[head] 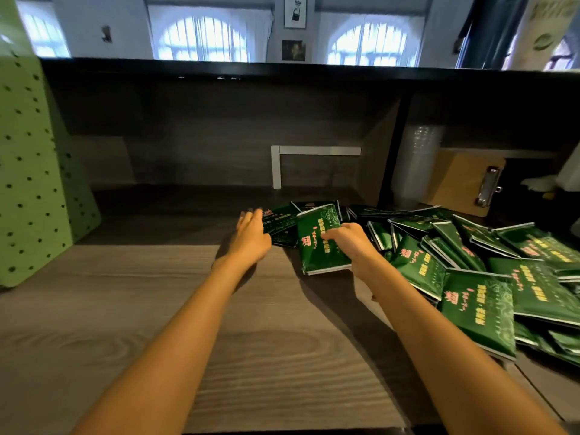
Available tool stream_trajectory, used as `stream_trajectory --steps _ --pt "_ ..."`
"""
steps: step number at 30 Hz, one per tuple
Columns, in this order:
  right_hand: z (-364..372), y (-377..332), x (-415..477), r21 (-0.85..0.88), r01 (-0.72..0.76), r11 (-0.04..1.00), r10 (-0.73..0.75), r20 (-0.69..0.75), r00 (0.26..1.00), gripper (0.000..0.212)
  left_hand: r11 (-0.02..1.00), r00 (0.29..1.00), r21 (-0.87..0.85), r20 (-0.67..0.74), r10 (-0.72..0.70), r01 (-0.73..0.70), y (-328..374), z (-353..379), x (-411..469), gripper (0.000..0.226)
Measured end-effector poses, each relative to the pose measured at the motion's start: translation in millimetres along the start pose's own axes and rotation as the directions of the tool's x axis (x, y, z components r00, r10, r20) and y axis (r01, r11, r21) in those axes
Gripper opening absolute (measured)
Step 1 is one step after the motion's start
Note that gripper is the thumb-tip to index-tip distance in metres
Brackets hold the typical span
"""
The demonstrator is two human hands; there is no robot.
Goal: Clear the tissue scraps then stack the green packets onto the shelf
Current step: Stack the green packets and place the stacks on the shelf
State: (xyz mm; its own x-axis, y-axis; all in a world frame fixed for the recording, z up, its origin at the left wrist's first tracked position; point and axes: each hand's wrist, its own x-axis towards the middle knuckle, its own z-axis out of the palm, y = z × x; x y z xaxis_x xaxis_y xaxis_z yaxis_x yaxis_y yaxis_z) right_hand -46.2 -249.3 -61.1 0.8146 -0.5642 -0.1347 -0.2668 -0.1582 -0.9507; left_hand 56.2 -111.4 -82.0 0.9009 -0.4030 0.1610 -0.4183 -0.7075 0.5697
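left hand (251, 236) flat, fingers straight, touching shelf packets (279, 222) | right hand (350, 241) grips 1 green packet (317, 249) | pile (477, 296) beside

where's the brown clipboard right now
In the head view, the brown wooden clipboard leans in the right shelf compartment, behind the heap of green packets.

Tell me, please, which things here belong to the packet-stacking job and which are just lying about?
Job: packet held in the right hand; left hand; pile of green packets; shelf.
Lying about: clipboard; green pegboard; stack of clear cups; white bracket.
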Motion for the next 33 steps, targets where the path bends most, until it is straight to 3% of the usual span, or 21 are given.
stream_trajectory --steps 3,5,9,13,15,19,24,28,30,33 --pt "-1 5 3 0.017 0.01 1.0 -0.009 -0.057 0.998 0.046 0.967 0.986 0.24 0.159 0.044 -0.082 -6 12 2 0.058" --pt "0 7 9 0.024 0.011 1.0 -0.009 -0.084 0.996 0.041 0.936 0.984 0.332 0.166 0.066 -0.118 -8 13 -1 0.051" --pt "3 7 14 0.04 0.022 0.999 -0.018 -0.081 0.997 0.045 0.931 0.993 0.352 -0.023 0.116 -0.1 4 5 -10 0.034" --pt "6 6 15 0.031 0.034 0.999 -0.031 -0.092 0.995 0.032 0.889 0.981 0.453 -0.138 0.138 -0.061 11 -1 -20 0.024" --pt "9 7 13 0.033 0.038 0.999 -0.034 -0.098 0.995 0.031 0.911 0.981 0.412 -0.174 0.086 -0.007 9 -5 -21 0.031" --pt "11 8 9 0.047 0.041 0.998 -0.035 -0.124 0.992 0.033 0.945 0.984 0.275 -0.047 -0.17 0.176 -2 -9 -17 0.065" --pt "10 8 5 0.045 0.042 0.998 -0.035 -0.153 0.988 0.035 0.98 0.982 0.061 -0.038 -0.186 0.188 -2 -13 -17 0.065" --pt "10 8 4 0.054 0.02 0.998 -0.012 -0.152 0.988 0.031 0.949 0.967 -0.193 -0.008 -0.255 0.249 -4 -18 -13 0.042" --pt "12 9 6 0.079 0.009 0.997 0.002 -0.147 0.989 0.033 0.923 0.962 -0.31 -0.072 -0.264 0.23 -5 -20 -12 0.025" --pt "13 8 9 0.116 0.007 0.993 0.008 -0.126 0.992 0.042 0.848 0.953 -0.499 -0.129 -0.275 0.177 -1 -21 -12 0.02"
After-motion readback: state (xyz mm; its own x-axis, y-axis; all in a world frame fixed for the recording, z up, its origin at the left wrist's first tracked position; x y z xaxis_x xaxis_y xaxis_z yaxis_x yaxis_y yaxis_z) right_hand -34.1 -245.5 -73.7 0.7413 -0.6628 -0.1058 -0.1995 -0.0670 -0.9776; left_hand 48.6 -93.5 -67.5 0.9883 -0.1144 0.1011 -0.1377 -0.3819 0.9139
